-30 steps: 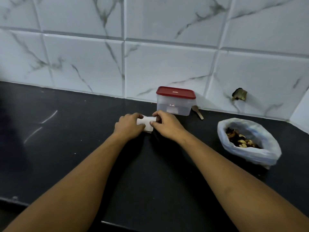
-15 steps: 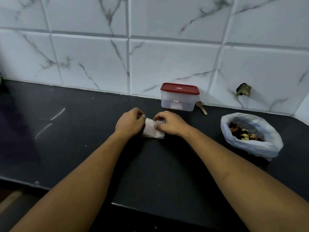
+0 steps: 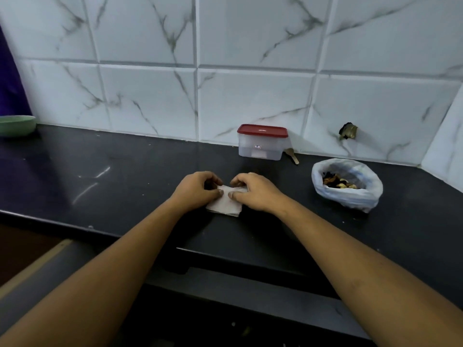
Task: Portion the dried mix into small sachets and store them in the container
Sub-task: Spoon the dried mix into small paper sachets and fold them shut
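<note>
A small white sachet lies on the black counter, held at its top edge by both hands. My left hand pinches its left corner and my right hand pinches the right part. Behind them, against the wall, stands a clear plastic container with its red lid on. A small wooden spoon lies beside it on the right. Further right sits an open white plastic bag with the dried mix inside.
A green bowl stands at the far left edge by a purple surface. The tiled wall has a broken hole at the right. The counter's front edge runs just below my forearms.
Both hands have drawn the sachet nearer to me, away from the container, and laid it flatter on the counter. The camera view has pulled back and shifted left.
</note>
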A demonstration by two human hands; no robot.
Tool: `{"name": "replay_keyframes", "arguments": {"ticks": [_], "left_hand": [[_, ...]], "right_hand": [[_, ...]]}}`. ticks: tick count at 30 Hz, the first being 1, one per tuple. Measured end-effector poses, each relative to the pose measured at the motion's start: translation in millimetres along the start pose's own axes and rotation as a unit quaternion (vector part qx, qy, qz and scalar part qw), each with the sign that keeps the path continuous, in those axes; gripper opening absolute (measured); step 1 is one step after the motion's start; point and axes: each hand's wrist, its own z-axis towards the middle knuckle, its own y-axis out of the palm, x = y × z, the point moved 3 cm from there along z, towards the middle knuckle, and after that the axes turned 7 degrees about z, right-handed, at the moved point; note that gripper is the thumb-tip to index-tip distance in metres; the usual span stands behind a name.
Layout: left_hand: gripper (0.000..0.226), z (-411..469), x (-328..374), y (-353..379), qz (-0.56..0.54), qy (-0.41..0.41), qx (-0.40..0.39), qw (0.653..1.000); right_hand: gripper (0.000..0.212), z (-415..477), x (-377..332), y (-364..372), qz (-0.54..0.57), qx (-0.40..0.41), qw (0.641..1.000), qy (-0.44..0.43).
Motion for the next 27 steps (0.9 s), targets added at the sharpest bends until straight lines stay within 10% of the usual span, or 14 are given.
{"name": "replay_keyframes", "arguments": {"ticks": [27], "left_hand": [[0.024,2,38,-21,-0.204,0.024,0.224,0.953]], "right_hand": [[0.004,-6,10,-44,0.205,0.179,0.962,-0.001]]}}
